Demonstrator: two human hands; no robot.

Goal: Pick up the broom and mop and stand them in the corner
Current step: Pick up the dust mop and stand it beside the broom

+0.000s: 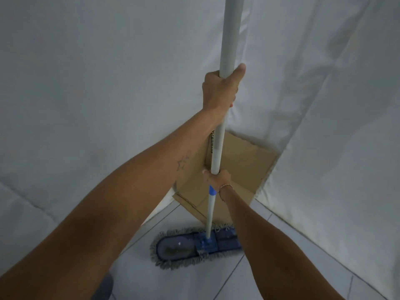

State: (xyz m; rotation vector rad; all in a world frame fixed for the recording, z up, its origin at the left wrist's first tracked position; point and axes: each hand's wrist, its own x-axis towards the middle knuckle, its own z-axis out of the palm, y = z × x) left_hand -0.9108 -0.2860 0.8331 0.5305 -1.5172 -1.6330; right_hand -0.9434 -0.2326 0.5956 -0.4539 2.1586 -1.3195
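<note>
A flat mop stands upright in front of me, its pale grey handle [230,35] running up out of view. Its blue head with a grey fringe [194,245] rests flat on the tiled floor. My left hand [220,87] is wrapped around the handle high up. Lower on the same handle, just above a blue collar [212,190], my right hand [218,177] grips it. A thin black-and-yellow striped stick [212,139] shows just behind the handle, mostly hidden; I cannot tell whether it is the broom.
White sheets [86,83] hang on both sides and meet at a corner ahead. A brown cardboard piece [244,161] leans in that corner behind the mop. The floor is pale tiles [194,284].
</note>
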